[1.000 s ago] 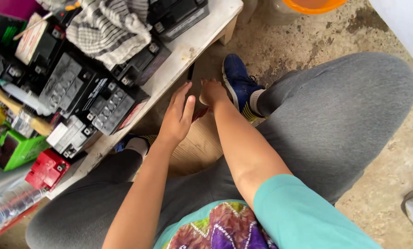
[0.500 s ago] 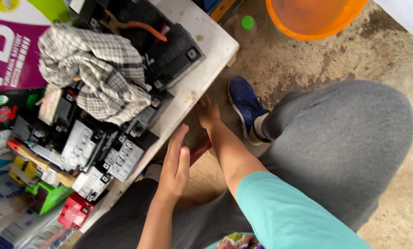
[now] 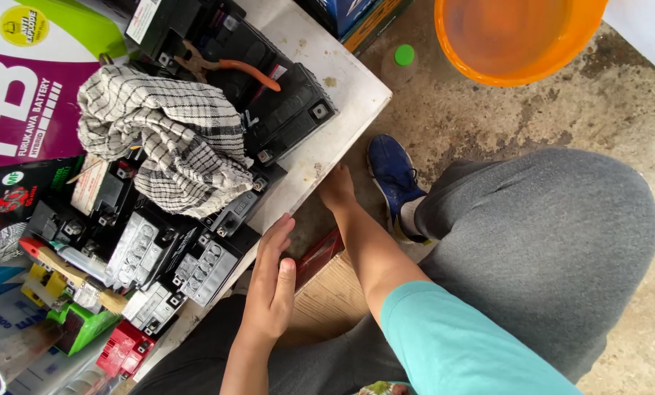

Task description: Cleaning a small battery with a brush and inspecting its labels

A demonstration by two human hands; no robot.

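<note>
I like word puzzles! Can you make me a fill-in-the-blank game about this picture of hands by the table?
1. The checked cloth lies on top of the black ____.
2. The big tub on the floor is coloured ____.
3. The left hand rests flat against the white table's ____.
4. The shoe beside the right hand is coloured ____.

Missing words: batteries; orange; edge; blue

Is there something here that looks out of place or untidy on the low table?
Yes. A checked cloth lies crumpled over the black batteries, and orange-handled pliers rest on a battery top. The left hand and right hand are at the white table edge, holding nothing visible.
</note>
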